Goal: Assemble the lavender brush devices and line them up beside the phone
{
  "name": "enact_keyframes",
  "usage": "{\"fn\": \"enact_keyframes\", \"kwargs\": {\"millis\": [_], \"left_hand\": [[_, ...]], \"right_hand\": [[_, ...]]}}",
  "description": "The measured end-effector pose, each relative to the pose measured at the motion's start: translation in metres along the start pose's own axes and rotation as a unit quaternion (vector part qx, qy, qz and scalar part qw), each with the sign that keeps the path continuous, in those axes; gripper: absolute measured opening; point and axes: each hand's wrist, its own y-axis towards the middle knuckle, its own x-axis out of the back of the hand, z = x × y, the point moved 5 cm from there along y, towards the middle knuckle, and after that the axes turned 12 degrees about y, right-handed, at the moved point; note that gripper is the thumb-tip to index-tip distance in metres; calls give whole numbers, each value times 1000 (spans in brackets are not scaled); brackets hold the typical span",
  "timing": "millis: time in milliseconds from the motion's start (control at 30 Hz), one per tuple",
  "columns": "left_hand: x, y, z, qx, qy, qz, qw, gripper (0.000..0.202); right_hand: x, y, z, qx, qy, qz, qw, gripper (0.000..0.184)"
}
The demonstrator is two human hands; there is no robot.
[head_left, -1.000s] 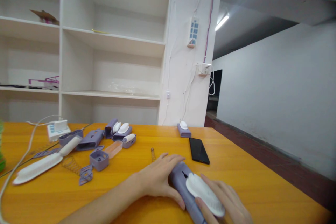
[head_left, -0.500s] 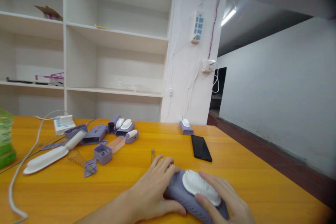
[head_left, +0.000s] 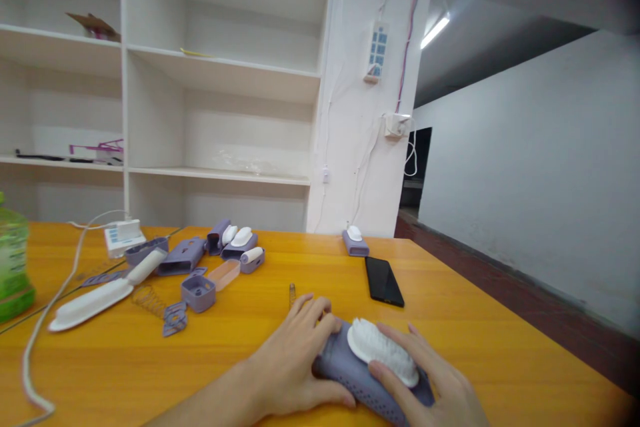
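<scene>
At the near edge of the table (head_left: 500, 347), the left hand (head_left: 300, 360) is curled over the far-left end of a purple case (head_left: 343, 367), fingers across the top and thumb along the near side. The right hand (head_left: 437, 377) holds a white pad (head_left: 383, 350) on top of the case, thumb on its near side and a finger along its far side, the grip about as wide as the pad. From where I stand, the case lies directly between the two hands, its long axis slanting from far left to near right. The pad slants much the same way, and the right hand is the nearer one to it.

Just past the left fingertips lies a small spring (head_left: 292, 295); farther off to the right, a black phone (head_left: 384, 281).

The case's near-right end is mostly lost behind the right hand, and I can't see the pad's underside, so I can't tell whether it is fixed or only resting there. Most of the right hand's other fingers are hidden too, and its wrist is cut off below. Out at the far left, a green bottle (head_left: 14, 267) is also cut off.
</scene>
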Motion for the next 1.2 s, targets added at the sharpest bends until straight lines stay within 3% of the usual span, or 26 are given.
{"fn": "enact_keyframes", "kwargs": {"millis": [533,1000,1200], "left_hand": [[0,0,0,-3,-3,-7,1000,71],[-3,0,2,-6,-10,-13,1000,73],[-3,1,0,-5,-5,-12,1000,73]], "right_hand": [[11,5,8,-30,42,27,998,37],[0,6,6,-36,41,75,996,36],[6,8,5,-52,47,89,994,36]]}}
